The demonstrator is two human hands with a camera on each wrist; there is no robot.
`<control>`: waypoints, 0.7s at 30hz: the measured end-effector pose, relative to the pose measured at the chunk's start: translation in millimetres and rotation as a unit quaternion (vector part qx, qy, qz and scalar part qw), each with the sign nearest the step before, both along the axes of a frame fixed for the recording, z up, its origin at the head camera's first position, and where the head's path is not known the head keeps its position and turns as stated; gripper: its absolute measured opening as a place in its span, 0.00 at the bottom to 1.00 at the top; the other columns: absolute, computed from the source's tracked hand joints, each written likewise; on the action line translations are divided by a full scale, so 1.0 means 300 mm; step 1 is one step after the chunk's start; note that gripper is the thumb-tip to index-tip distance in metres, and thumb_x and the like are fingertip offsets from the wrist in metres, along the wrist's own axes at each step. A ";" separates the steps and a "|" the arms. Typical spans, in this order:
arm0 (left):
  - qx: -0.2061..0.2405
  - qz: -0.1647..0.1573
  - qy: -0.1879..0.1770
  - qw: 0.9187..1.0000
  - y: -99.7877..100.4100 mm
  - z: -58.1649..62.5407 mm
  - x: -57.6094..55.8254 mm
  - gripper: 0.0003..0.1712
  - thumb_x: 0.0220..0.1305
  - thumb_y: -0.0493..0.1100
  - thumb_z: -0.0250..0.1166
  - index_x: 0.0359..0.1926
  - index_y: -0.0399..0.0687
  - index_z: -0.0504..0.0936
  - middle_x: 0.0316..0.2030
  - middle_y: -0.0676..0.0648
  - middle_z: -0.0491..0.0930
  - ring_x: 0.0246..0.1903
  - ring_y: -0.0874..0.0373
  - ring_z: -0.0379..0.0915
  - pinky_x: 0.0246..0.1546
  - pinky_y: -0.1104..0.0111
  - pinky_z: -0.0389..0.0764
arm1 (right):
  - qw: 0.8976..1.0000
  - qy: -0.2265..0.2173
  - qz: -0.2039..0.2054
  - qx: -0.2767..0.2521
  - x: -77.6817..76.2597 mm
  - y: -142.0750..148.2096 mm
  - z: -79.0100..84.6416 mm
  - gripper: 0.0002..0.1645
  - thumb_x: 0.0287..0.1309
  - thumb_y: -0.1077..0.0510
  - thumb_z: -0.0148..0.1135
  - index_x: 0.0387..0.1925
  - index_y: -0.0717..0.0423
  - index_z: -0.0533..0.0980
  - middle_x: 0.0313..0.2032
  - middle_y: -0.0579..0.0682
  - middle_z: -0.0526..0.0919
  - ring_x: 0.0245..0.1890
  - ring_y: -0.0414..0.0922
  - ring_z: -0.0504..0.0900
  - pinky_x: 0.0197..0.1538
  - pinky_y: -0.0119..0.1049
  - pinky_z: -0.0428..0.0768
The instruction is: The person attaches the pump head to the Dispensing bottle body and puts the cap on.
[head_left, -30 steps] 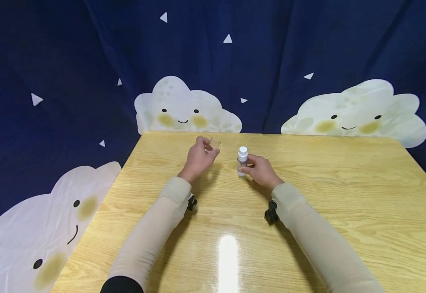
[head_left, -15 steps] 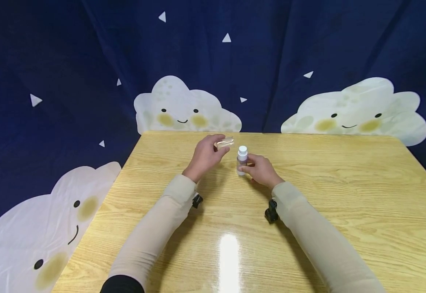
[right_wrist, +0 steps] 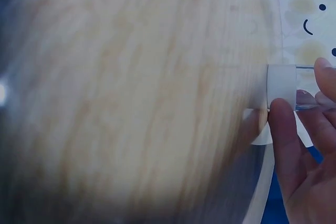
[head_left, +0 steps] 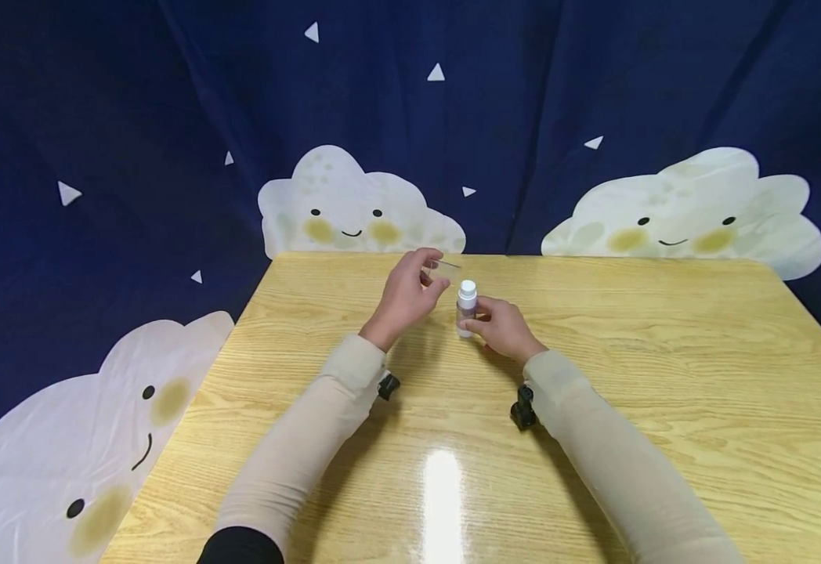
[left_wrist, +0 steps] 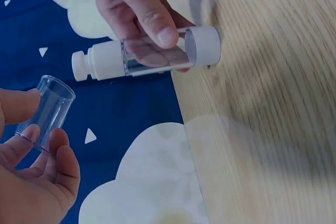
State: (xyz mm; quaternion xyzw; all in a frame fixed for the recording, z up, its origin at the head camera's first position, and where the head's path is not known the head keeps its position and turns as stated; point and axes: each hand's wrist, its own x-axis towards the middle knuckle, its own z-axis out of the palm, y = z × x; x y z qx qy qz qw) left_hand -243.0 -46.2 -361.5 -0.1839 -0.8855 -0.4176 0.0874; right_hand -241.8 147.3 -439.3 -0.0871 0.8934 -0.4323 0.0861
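Note:
My right hand (head_left: 504,327) grips a small pump bottle (head_left: 466,310) around its clear middle. The bottle stands upright on the table, with a white pump head on top and a white base band; the right wrist view shows that base (right_wrist: 282,86) with a finger against it. My left hand (head_left: 409,291) pinches a clear cylindrical cap (left_wrist: 48,109) between thumb and fingers. In the head view the cap (head_left: 446,270) is held tilted above the table, just left of the pump head and apart from it.
Both hands work over a light wooden table (head_left: 629,376). Behind its far edge hangs a dark blue curtain (head_left: 509,117) with white clouds and triangles. Black cameras sit at both wrists, and a bright reflection lies on the near tabletop.
My left hand has moved right and a little farther away, bringing the clear cap closer to the bottle's pump head and turning it. The right hand and bottle have stayed in place.

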 end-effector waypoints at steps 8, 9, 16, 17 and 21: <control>-0.018 -0.016 -0.006 1.000 0.026 0.007 0.004 0.27 0.68 0.39 0.64 0.67 0.45 0.71 0.55 0.41 0.77 0.42 0.50 0.80 0.43 0.63 0.81 | 1.000 0.002 0.010 -0.005 -0.001 0.002 0.006 0.25 0.67 0.53 0.62 0.64 0.51 0.73 0.59 0.57 0.80 0.57 0.57 0.82 0.30 0.36 0.83; -0.017 -0.015 -0.009 1.000 0.028 0.008 0.005 0.28 0.67 0.40 0.64 0.67 0.44 0.71 0.55 0.41 0.78 0.42 0.51 0.80 0.42 0.64 0.81 | 1.000 0.002 0.010 -0.006 -0.002 0.002 0.005 0.25 0.67 0.53 0.62 0.63 0.51 0.73 0.59 0.57 0.80 0.56 0.57 0.82 0.30 0.37 0.84; -0.029 -0.022 0.000 0.999 0.039 0.000 0.001 0.27 0.65 0.40 0.67 0.64 0.43 0.74 0.54 0.43 0.80 0.41 0.52 0.80 0.41 0.65 0.81 | 1.000 0.005 0.011 -0.005 -0.006 0.006 -0.005 0.24 0.67 0.53 0.62 0.63 0.51 0.74 0.57 0.57 0.82 0.54 0.56 0.83 0.30 0.37 0.83; -0.035 -0.024 0.006 0.999 0.040 -0.002 -0.001 0.27 0.65 0.40 0.67 0.64 0.44 0.74 0.54 0.43 0.80 0.41 0.52 0.80 0.42 0.65 0.81 | 1.000 0.007 0.011 -0.005 -0.006 0.006 -0.006 0.24 0.67 0.53 0.62 0.62 0.51 0.74 0.57 0.57 0.82 0.54 0.56 0.83 0.29 0.37 0.83; -0.047 -0.031 0.018 0.998 0.044 -0.008 -0.005 0.27 0.65 0.39 0.67 0.65 0.45 0.75 0.54 0.43 0.80 0.41 0.52 0.80 0.44 0.63 0.81 | 1.000 0.014 0.014 -0.006 -0.007 0.003 -0.011 0.23 0.67 0.54 0.62 0.61 0.52 0.75 0.56 0.58 0.82 0.53 0.56 0.84 0.28 0.36 0.83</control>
